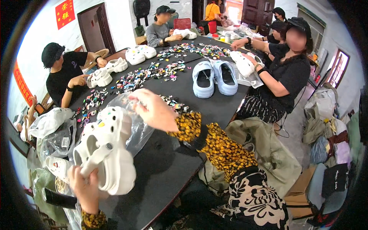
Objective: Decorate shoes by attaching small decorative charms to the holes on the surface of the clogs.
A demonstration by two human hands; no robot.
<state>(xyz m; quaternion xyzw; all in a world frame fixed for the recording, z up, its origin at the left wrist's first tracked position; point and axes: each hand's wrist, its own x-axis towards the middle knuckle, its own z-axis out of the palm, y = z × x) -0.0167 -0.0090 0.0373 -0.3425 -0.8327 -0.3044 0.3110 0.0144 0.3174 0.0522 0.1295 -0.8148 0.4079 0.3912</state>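
A pair of white foam clogs (122,168) with round vent holes and heel straps is in front of me at the table's left side. My left hand (85,188) is closed around a heel strap of one clog. A few small coloured charms show on the toes. My right hand (155,111) is above the far toe end, fingers bent and smeared by motion; whether they hold anything is unclear. Beneath it lies a clear plastic bag (141,132). Loose small charms (143,74) in many colours are scattered beyond, across the black table (161,168).
Light blue clogs (203,78) stand right of the charms. Several people sit around the table; one at the right (281,73) and one at the left (63,73) handle white clogs. Bagged white clogs (51,122) lie at the left edge. A green sack (268,153) is on my right.
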